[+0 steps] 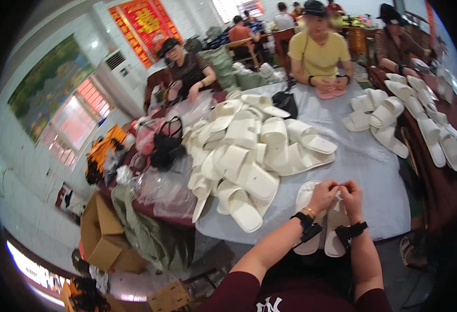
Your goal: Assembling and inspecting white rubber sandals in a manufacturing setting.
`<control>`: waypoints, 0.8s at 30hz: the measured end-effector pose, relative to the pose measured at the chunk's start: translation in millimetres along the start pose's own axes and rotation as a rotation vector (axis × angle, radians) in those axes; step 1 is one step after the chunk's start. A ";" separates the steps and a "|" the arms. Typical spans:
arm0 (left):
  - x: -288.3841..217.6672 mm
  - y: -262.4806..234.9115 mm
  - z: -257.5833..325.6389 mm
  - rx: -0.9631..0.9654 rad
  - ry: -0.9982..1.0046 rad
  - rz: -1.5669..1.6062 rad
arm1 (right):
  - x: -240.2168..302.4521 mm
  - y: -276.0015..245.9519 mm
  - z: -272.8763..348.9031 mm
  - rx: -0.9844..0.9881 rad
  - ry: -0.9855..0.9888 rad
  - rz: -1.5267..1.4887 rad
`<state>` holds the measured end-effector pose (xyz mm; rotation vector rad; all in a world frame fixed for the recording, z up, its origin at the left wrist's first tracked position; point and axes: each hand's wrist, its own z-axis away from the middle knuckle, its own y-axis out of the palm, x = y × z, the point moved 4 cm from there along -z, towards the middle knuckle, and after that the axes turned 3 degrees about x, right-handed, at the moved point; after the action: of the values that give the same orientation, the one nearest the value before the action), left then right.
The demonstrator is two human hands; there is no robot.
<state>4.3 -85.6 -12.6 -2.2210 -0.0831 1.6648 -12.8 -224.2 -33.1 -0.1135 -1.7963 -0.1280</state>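
Observation:
Over a pair of white slippers at the table's near edge, both my hands are closed with fingertips pinched close together. My left hand (324, 196) is above the left slipper (305, 193), and my right hand (351, 198) is above the right slipper (335, 240). Whatever lies between the fingertips is too small to make out. My hands and wrists, which wear black bands, cover part of the pair. Just left of them, a large heap of white slippers (241, 171) covers the table's middle.
Pale sheeting covers the table (379, 192). More white slippers (387, 112) lie at the right, others on a brown bench (436, 182). Across the table a person in yellow (319, 54) holds something pink. Black bags (168, 143), clear plastic (166, 190) and a cardboard box (101, 231) are at the left.

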 end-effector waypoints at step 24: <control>7.3 0.4 3.0 -0.120 0.146 -0.104 | 7.3 4.5 0.0 -0.028 -0.033 0.143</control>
<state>3.6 -83.4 -20.1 -2.3753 -0.2619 1.4748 -13.8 -219.7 -25.9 -0.2653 -1.8134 -0.0495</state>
